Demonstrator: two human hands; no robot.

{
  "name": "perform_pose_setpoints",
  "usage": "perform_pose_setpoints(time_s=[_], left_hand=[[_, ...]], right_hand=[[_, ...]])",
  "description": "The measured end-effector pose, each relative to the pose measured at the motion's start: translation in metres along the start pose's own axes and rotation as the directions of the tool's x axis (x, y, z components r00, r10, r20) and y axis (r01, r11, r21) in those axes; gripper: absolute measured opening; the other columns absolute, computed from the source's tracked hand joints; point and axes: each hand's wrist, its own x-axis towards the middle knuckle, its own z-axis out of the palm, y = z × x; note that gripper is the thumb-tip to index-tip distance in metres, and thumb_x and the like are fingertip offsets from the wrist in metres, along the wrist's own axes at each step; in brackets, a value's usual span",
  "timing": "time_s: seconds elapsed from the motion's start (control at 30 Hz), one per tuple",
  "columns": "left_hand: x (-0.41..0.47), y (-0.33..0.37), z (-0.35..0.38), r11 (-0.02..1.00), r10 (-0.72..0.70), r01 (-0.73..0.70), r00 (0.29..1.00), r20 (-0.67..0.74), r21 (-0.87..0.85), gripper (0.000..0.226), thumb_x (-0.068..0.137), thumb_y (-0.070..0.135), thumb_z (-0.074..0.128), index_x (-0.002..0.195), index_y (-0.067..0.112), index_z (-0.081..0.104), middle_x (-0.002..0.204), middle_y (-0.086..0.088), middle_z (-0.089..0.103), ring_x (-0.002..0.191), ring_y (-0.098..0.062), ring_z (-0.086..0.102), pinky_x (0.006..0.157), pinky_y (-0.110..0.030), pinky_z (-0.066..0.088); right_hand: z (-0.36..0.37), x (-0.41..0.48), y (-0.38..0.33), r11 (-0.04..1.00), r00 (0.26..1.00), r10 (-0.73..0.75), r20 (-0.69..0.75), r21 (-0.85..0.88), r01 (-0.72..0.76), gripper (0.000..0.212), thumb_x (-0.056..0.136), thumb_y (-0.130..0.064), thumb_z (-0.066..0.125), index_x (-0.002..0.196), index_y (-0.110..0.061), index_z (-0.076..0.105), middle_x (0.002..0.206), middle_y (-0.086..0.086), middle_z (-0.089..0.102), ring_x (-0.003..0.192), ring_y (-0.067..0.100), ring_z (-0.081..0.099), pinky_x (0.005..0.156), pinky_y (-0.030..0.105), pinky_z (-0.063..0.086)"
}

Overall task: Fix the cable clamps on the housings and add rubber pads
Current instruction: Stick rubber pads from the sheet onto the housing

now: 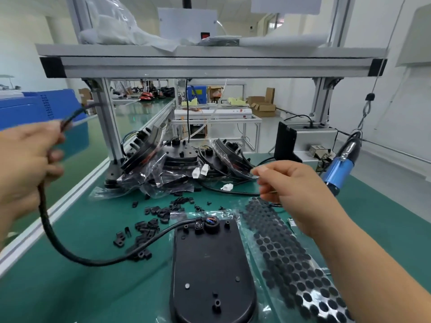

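A black oval housing [211, 264] lies flat on the green mat in front of me, inside a clear bag. Its black sleeved cable [77, 258] curves off to the left and up into my left hand [25, 164], which grips it high above the table. My right hand [293, 190] hovers above the sheet of round black rubber pads [286, 259] with its fingers curled; thumb and forefinger are pinched together, and I cannot tell whether anything is between them. Several loose black cable clamps [149, 227] lie scattered left of the housing's top end.
A pile of bagged housings with white connectors [177, 164] sits at the back of the mat. A blue electric screwdriver [338, 169] hangs at the right. An aluminium frame post [109, 127] stands back left, with a grey box [312, 141] back right.
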Motion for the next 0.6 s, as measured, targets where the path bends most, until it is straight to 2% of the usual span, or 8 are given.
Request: perform_pose_setpoints(time_s=[0.13,0.2,0.23,0.27,0.3,0.33,0.43,0.6], left_hand=[[-0.076,0.053,0.054,0.88,0.027,0.031,0.993,0.115,-0.475,0.019,0.095,0.025,0.048,0.077,0.023,0.048,0.055,0.015,0.041,0.036,0.0,0.033,0.032,-0.006,0.022],[-0.099,0.062,0.074,0.792,0.019,0.097,0.983,0.183,-0.602,0.017,0.096,0.023,0.048,0.079,0.021,0.044,0.054,0.012,0.037,0.036,-0.001,0.032,0.032,-0.008,0.025],[-0.106,0.065,0.085,0.758,0.013,0.11,0.983,0.183,-0.642,0.014,0.096,0.02,0.048,0.083,0.02,0.042,0.055,0.011,0.033,0.035,-0.002,0.031,0.032,-0.009,0.025],[-0.112,0.067,0.095,0.731,0.004,0.112,0.986,0.168,-0.673,0.013,0.097,0.017,0.047,0.085,0.018,0.041,0.057,0.009,0.032,0.035,-0.002,0.031,0.032,-0.01,0.026],[-0.114,0.069,0.104,0.708,0.002,0.111,0.987,0.16,-0.697,0.016,0.097,0.014,0.046,0.083,0.017,0.041,0.058,0.007,0.031,0.035,-0.002,0.031,0.032,-0.011,0.027],[-0.115,0.071,0.11,0.7,0.001,0.118,0.986,0.166,-0.705,0.019,0.098,0.011,0.044,0.08,0.016,0.041,0.061,0.006,0.032,0.036,-0.001,0.031,0.033,-0.011,0.028],[-0.105,0.075,0.112,0.754,-0.056,0.206,0.966,0.253,-0.623,0.012,0.098,0.011,0.045,0.087,0.006,0.048,0.069,0.0,0.042,0.039,-0.001,0.039,0.038,-0.009,0.036],[-0.074,0.07,0.093,0.927,-0.21,0.279,0.94,0.269,-0.252,0.014,0.095,0.012,0.05,0.089,0.001,0.058,0.066,0.0,0.05,0.044,-0.002,0.045,0.037,-0.012,0.042]], right_hand=[[0.043,-0.038,-0.029,0.98,0.932,-0.176,0.316,-0.036,0.197,0.017,0.093,-0.035,0.056,0.1,-0.033,0.072,0.096,-0.013,0.073,0.088,0.001,0.067,0.084,0.022,0.055],[0.072,-0.064,-0.038,0.969,0.868,-0.242,0.433,0.154,0.193,0.027,0.095,-0.031,0.055,0.122,-0.033,0.061,0.112,-0.015,0.07,0.106,0.005,0.063,0.097,0.02,0.048],[0.084,-0.076,-0.042,0.946,0.858,-0.247,0.451,0.304,0.113,0.036,0.094,-0.029,0.055,0.13,-0.033,0.053,0.111,-0.016,0.07,0.115,0.019,0.053,0.098,0.02,0.045],[0.094,-0.087,-0.045,0.905,0.858,-0.239,0.455,0.425,0.027,0.042,0.091,-0.03,0.057,0.133,-0.035,0.05,0.101,-0.016,0.071,0.114,0.027,0.046,0.098,0.023,0.043],[0.1,-0.095,-0.047,0.872,0.875,-0.242,0.421,0.49,0.005,0.044,0.088,-0.032,0.06,0.131,-0.036,0.052,0.09,-0.014,0.071,0.089,0.0,0.032,0.095,0.023,0.045],[0.104,-0.102,-0.047,0.854,0.898,-0.241,0.367,0.52,0.016,0.041,0.085,-0.035,0.061,0.125,-0.038,0.058,0.078,-0.01,0.069,0.077,0.014,0.062,0.086,0.021,0.052],[0.102,-0.112,-0.041,0.829,0.972,-0.151,0.18,0.558,0.025,0.029,0.076,-0.039,0.055,0.099,-0.037,0.073,0.052,-0.002,0.052,0.051,0.013,0.05,0.058,0.022,0.047],[0.078,-0.124,-0.009,0.857,0.999,0.03,0.03,0.514,-0.041,0.03,0.058,-0.045,0.073,0.075,-0.022,0.078,0.043,0.007,0.046,0.041,0.016,0.046,0.054,0.026,0.05]])
